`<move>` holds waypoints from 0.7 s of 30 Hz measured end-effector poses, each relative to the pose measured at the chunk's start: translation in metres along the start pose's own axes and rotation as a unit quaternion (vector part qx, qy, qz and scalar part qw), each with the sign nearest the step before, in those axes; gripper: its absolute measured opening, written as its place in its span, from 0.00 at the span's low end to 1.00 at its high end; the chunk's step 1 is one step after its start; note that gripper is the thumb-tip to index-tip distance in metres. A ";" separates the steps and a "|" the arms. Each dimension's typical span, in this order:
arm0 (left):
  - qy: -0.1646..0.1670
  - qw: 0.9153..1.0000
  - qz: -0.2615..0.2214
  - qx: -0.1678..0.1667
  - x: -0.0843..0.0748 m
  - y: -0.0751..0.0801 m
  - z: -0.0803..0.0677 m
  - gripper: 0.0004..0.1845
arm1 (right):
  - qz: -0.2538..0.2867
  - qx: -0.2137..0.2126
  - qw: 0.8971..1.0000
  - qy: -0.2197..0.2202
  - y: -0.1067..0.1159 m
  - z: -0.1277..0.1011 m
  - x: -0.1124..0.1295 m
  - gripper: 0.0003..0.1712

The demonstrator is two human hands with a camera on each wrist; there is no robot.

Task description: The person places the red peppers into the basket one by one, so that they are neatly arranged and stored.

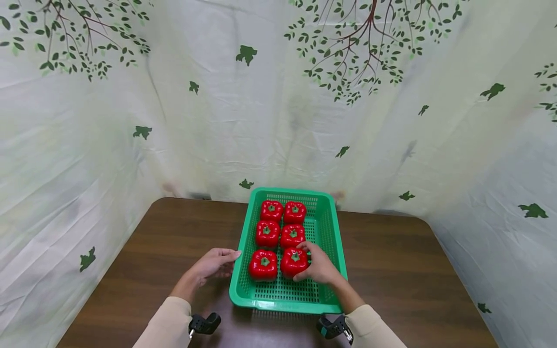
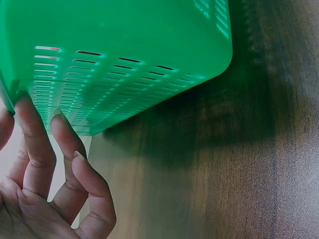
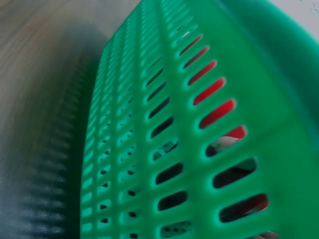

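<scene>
A green slotted plastic basket [image 1: 287, 306] stands on the table, with several glossy red bell peppers [image 1: 267, 234] inside in two columns. My right hand [image 1: 321, 267] reaches into the basket and grips the front right bell pepper [image 1: 294, 261], thumb at its near side and fingers at its far side. My left hand [image 1: 217, 263] pinches the basket's left rim between thumb and index finger. In the left wrist view, the other fingers [image 2: 92, 186] curl loosely below the rim beside the slotted wall. The right wrist view shows the basket's outer wall [image 3: 164, 124], with red through its slots; the hand is mostly hidden there.
The brown wooden table [image 1: 391, 270] has rounded far corners. A pale curtain [image 1: 270, 106] printed with leaves and branches hangs behind it and at both sides. Inside the basket, bare slotted floor [image 1: 322, 241] shows along the right wall.
</scene>
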State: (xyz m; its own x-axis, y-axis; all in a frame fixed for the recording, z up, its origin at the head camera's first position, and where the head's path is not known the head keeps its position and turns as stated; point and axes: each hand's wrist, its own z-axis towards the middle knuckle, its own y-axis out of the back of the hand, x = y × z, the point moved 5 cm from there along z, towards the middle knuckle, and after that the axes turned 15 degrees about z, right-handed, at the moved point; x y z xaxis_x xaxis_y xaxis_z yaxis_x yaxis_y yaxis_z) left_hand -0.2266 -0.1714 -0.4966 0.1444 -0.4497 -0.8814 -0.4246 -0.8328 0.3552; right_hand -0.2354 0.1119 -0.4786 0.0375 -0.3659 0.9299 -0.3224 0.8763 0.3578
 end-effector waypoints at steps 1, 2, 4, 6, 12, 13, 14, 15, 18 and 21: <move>-0.001 1.000 0.000 0.001 0.000 0.000 0.000 0.23 | -0.001 -0.001 1.000 0.000 0.000 0.000 -0.001 0.39; -0.001 1.000 -0.001 0.002 -0.001 0.000 0.000 0.24 | -0.003 -0.001 1.000 0.001 0.000 0.000 -0.001 0.39; -0.001 1.000 -0.001 0.001 -0.002 0.000 0.000 0.24 | -0.005 -0.002 1.000 0.003 -0.001 0.001 -0.002 0.39; 0.001 1.000 -0.001 0.001 -0.002 0.000 -0.001 0.24 | -0.008 0.000 1.000 0.007 -0.001 0.001 -0.001 0.39; 0.000 1.000 0.000 0.004 -0.002 0.000 -0.001 0.24 | -0.022 -0.001 1.000 0.015 -0.002 0.001 0.000 0.40; -0.001 1.000 0.000 0.004 -0.002 0.000 -0.001 0.23 | -0.024 -0.002 1.000 0.016 -0.002 0.001 0.000 0.40; -0.001 1.000 0.000 0.004 -0.002 0.000 -0.001 0.23 | -0.025 -0.002 1.000 0.016 -0.002 0.001 -0.001 0.41; -0.001 1.000 0.000 0.005 -0.002 0.000 -0.001 0.23 | -0.027 -0.002 1.000 0.016 -0.002 0.001 -0.001 0.41; -0.001 1.000 -0.001 0.005 -0.002 0.000 -0.001 0.24 | -0.028 -0.002 0.999 0.018 -0.002 0.001 -0.001 0.42; -0.001 1.000 0.000 0.006 -0.002 0.000 0.000 0.24 | -0.027 -0.003 0.999 0.018 -0.002 0.000 -0.001 0.42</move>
State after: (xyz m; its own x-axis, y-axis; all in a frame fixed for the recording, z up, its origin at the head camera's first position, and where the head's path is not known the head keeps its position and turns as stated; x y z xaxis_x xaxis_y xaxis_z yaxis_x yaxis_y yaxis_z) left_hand -0.2267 -0.1702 -0.4950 0.1424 -0.4492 -0.8820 -0.4348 -0.8289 0.3519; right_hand -0.2347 0.1109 -0.4805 0.0886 -0.4011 0.9118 -0.3133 0.8577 0.4077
